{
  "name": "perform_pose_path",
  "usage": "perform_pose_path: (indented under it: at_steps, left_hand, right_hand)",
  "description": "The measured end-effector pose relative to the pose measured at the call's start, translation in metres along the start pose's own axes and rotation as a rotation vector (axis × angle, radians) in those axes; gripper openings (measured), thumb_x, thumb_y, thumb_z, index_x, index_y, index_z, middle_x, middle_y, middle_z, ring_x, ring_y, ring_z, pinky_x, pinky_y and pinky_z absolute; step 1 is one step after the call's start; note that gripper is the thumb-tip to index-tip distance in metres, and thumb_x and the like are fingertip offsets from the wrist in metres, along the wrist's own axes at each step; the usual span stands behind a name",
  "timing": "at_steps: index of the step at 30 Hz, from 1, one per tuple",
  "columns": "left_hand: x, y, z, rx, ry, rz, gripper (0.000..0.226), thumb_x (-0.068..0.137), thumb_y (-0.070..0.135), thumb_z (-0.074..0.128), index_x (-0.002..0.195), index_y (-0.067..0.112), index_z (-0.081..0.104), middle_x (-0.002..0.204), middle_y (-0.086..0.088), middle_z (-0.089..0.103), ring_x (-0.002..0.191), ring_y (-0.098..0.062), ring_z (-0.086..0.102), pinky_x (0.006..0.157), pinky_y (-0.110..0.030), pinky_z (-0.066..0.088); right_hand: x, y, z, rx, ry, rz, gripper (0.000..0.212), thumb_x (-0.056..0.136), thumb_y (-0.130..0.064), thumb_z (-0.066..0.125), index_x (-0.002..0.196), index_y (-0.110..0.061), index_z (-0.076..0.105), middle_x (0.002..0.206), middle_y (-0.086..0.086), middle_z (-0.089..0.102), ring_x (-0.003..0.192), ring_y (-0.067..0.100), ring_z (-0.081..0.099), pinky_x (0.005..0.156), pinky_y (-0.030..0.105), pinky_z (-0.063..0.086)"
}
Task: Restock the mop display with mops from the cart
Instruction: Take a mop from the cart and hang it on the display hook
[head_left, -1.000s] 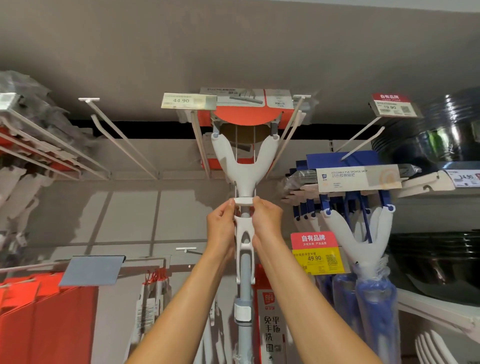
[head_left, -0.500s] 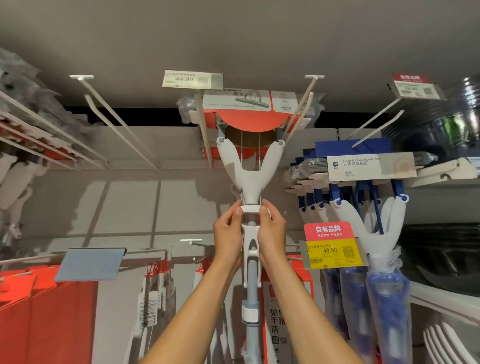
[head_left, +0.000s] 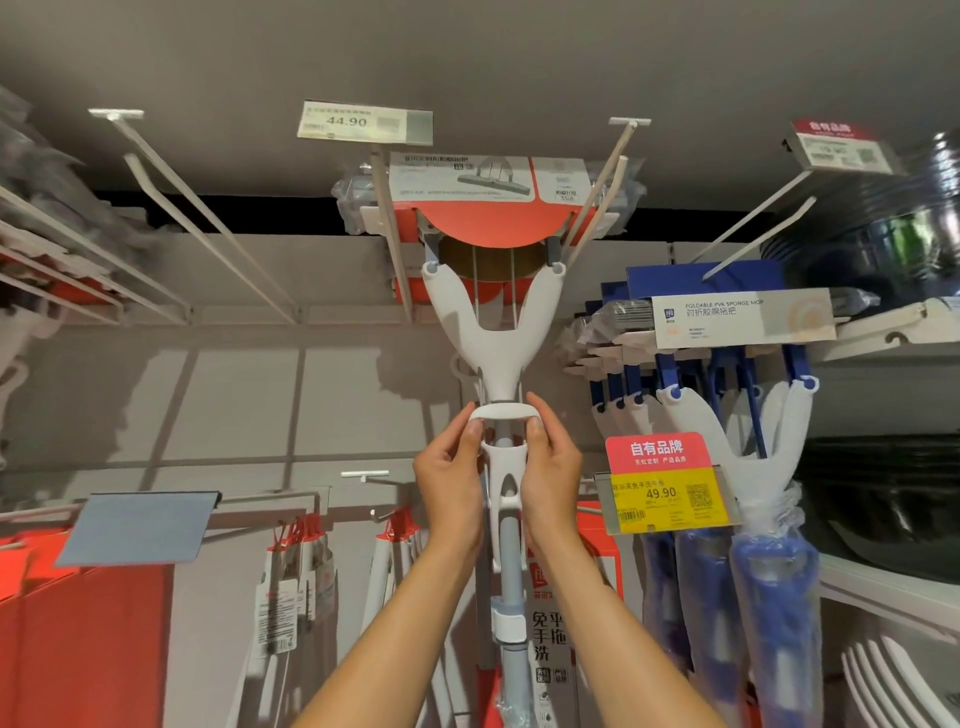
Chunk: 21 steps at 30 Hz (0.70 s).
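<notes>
Overhead, a white plastic sponge mop with a forked neck and an orange cardboard sleeve over its head (head_left: 493, 332) hangs between two long white display pegs (head_left: 387, 228), under a price tag reading 44.90 (head_left: 364, 122). Both arms reach up from below. The left hand (head_left: 449, 486) and the right hand (head_left: 550, 480) pinch the two ends of the mop's white squeeze handle (head_left: 503, 411), thumbs beneath and forefingers above, just below the fork. The pale grey shaft (head_left: 510, 561) drops straight down between the forearms.

By my reading, the step in hand is seating this mop on its pegs (the head looks already in place). Next, both hands need to let go gently, checking that the mop hangs steady. To the right hang blue-trimmed sponge mops in clear plastic wrap (head_left: 748, 519). No cart is in view.
</notes>
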<state>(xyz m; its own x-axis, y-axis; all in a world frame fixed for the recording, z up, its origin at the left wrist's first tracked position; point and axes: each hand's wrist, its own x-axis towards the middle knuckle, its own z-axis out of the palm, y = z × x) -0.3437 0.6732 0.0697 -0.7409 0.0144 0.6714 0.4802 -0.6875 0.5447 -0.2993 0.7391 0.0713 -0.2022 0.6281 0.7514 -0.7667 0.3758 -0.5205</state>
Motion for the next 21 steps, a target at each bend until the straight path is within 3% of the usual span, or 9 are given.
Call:
perform_pose_path:
  at_steps: [3, 7, 11, 14, 17, 19, 21]
  left_hand:
    - [0.003, -0.002, 0.004, -0.020, 0.007, -0.029, 0.023, 0.098, 0.010, 0.064, 0.107, 0.027, 0.075, 0.107, -0.007, 0.077, 0.091, -0.014, 0.070, 0.098, -0.046, 0.056]
    - [0.014, -0.003, 0.007, -0.035, 0.005, -0.043, 0.022, 0.098, 0.008, 0.062, 0.117, 0.012, 0.075, 0.110, -0.014, 0.076, 0.090, -0.018, 0.067, 0.094, -0.045, 0.056]
    - [0.031, -0.003, 0.008, -0.016, -0.020, -0.019, 0.023, 0.099, 0.010, 0.062, 0.101, 0.026, 0.077, 0.087, 0.000, 0.076, 0.066, -0.004, 0.061, 0.064, -0.023, 0.053]
    - [0.040, -0.005, 0.008, -0.010, -0.015, -0.054, 0.023, 0.100, 0.010, 0.061, 0.099, 0.026, 0.078, 0.078, 0.005, 0.073, 0.061, -0.004, 0.059, 0.058, -0.021, 0.051]
    - [0.044, -0.014, 0.004, 0.001, 0.014, -0.098, 0.020, 0.100, 0.009, 0.060, 0.114, 0.009, 0.075, 0.080, 0.000, 0.070, 0.064, -0.010, 0.058, 0.066, -0.029, 0.050]
    - [0.044, -0.020, 0.000, -0.014, 0.024, -0.125, 0.019, 0.100, 0.008, 0.059, 0.112, 0.010, 0.075, 0.076, 0.003, 0.071, 0.061, -0.007, 0.059, 0.060, -0.025, 0.051]
    - [0.042, -0.023, -0.003, -0.034, 0.031, -0.146, 0.018, 0.100, 0.008, 0.059, 0.108, 0.013, 0.075, 0.072, 0.005, 0.071, 0.056, -0.004, 0.059, 0.052, -0.019, 0.049]
  right_hand:
    - [0.004, 0.003, 0.003, 0.010, 0.036, 0.003, 0.027, 0.106, -0.009, 0.046, 0.123, -0.010, 0.067, 0.110, -0.003, 0.072, 0.096, 0.003, 0.069, 0.078, 0.016, 0.054]
    - [0.014, 0.008, 0.009, -0.006, 0.050, 0.011, 0.026, 0.105, -0.010, 0.046, 0.115, -0.019, 0.068, 0.103, -0.010, 0.072, 0.089, -0.002, 0.068, 0.073, 0.015, 0.053]
    - [0.027, 0.008, 0.020, -0.025, 0.047, 0.012, 0.029, 0.105, -0.012, 0.047, 0.106, -0.029, 0.071, 0.093, -0.018, 0.074, 0.088, 0.003, 0.069, 0.074, 0.021, 0.055]
    - [0.034, 0.011, 0.026, -0.039, 0.037, 0.020, 0.034, 0.104, -0.011, 0.046, 0.099, -0.034, 0.071, 0.089, -0.017, 0.074, 0.084, 0.005, 0.069, 0.069, 0.022, 0.056]
    - [0.034, 0.023, 0.029, -0.061, 0.028, 0.057, 0.030, 0.104, -0.009, 0.046, 0.105, -0.021, 0.073, 0.096, -0.005, 0.075, 0.088, 0.014, 0.070, 0.072, 0.027, 0.057]
    - [0.034, 0.034, 0.030, -0.057, 0.030, 0.096, 0.028, 0.104, -0.009, 0.046, 0.113, -0.013, 0.073, 0.106, 0.005, 0.075, 0.098, 0.023, 0.070, 0.084, 0.040, 0.058]
    - [0.032, 0.043, 0.030, -0.049, 0.036, 0.117, 0.028, 0.104, -0.010, 0.047, 0.117, -0.010, 0.072, 0.111, 0.008, 0.074, 0.102, 0.026, 0.069, 0.088, 0.044, 0.057]
